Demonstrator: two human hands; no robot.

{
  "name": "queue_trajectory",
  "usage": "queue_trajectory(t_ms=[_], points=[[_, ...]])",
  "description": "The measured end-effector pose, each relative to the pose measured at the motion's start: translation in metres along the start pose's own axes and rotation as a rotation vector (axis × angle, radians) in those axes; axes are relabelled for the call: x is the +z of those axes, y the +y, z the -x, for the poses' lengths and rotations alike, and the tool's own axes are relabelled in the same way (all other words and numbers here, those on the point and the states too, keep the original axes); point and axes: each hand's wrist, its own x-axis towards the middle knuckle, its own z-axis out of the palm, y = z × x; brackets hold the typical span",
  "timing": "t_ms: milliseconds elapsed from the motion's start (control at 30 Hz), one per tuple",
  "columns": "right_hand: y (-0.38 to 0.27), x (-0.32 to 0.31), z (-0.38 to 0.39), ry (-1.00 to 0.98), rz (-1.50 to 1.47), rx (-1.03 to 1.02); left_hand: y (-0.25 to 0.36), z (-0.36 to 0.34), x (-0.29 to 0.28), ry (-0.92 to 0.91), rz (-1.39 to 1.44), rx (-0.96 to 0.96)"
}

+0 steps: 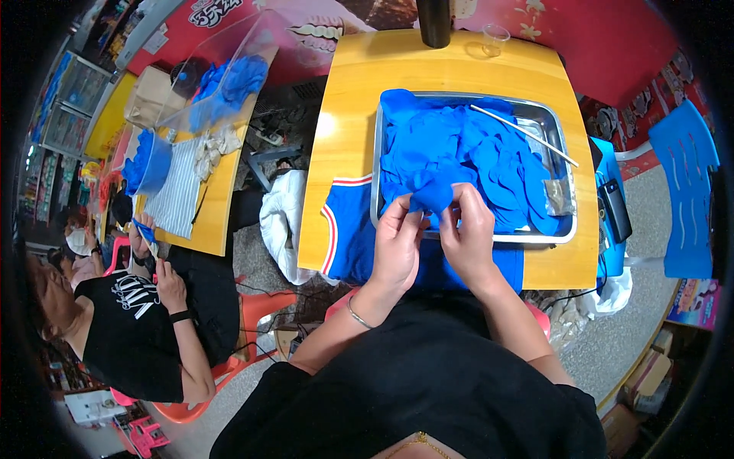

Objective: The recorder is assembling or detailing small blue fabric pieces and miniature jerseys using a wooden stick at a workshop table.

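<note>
Over the near side of a metal tray (562, 239), my left hand (397, 243) and my right hand (468, 233) pinch a soft, thin blue piece (433, 194) between fingers and thumbs. Its upper part is rounded and bunched; whether it is cloth or rubber I cannot tell. A loose heap of similar blue pieces (436, 141) fills most of the tray. A slim pale rod (527, 136) lies slantwise across the tray's right corner. Beneath the tray's near edge and my wrists spreads a blue garment (348, 222) with red and white trim.
The tray rests on a yellow wooden table (367, 61). A clear plastic cup (495, 40) and a dark post (433, 23) are at the far edge. To the left, a person (145, 306) handles a blue piece beside a blue tub (153, 164). A blue chair (680, 191) stands right.
</note>
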Motion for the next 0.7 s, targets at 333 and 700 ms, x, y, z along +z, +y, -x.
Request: queue_trajectory(t_ms=[333, 700], points=[[0.007, 0.006, 0.004, -0.086, -0.179, 0.24, 0.001, -0.005, -0.007, -0.018, 0.038, 0.051], [0.007, 0.011, 0.005, -0.053, -0.136, 0.211, -0.002, -0.013, -0.008, 0.001, -0.146, 0.049]])
